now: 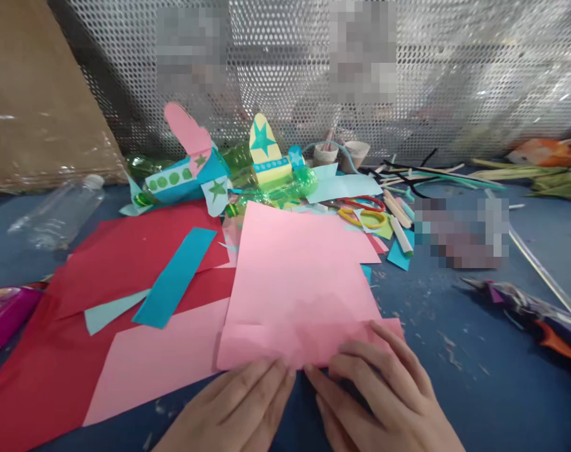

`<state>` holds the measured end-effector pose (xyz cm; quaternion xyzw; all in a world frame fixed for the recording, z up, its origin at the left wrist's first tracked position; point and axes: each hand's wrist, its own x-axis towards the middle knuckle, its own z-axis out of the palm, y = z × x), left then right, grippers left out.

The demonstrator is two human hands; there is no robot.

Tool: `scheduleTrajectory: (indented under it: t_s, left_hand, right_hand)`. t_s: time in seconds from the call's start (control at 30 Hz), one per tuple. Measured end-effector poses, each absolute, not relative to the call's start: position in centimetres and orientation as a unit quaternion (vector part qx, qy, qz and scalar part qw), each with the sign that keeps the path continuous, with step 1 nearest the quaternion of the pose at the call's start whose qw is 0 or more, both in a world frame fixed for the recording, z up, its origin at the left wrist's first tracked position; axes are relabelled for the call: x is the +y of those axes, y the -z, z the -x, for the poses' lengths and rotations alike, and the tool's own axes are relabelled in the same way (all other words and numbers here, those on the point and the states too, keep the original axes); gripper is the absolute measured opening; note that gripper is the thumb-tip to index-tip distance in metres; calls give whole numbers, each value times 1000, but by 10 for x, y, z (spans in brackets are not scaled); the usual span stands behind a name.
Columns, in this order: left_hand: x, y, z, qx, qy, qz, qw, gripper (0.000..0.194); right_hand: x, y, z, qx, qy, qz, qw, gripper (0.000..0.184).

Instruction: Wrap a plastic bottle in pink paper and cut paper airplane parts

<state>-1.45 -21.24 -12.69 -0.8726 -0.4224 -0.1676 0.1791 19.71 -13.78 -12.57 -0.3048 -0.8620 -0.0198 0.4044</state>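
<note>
A pink paper sheet [295, 276] lies in front of me on the blue table [455, 351], its near edge folded up a little. My left hand [238, 408] rests at that near edge, fingers stretched forward and close together, tips touching the paper. My right hand [384, 395] lies beside it with fingers spread flat, pressing the folded right corner. Neither hand grips anything.
Red sheets [125, 257], a second pink sheet [158, 358] and a blue strip [175, 276] lie to the left. Behind stand decorated bottle planes [186, 172], scissors [361, 210], cups [342, 154], sticks. A clear bottle [59, 210] lies far left, a glue gun [534, 314] right, mesh wall behind.
</note>
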Motion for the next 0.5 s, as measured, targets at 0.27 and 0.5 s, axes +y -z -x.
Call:
scheduleTrajectory:
  t_s: [0.27, 0.5]
  left_hand:
    - [-217, 135, 16, -435, 159, 873, 155, 39]
    - [-214, 132, 22, -416, 157, 884, 144, 44]
  right_hand:
    - [-136, 127, -229, -902, 17, 302, 308, 22]
    - [-127, 123, -258, -917, 50, 298, 258, 29]
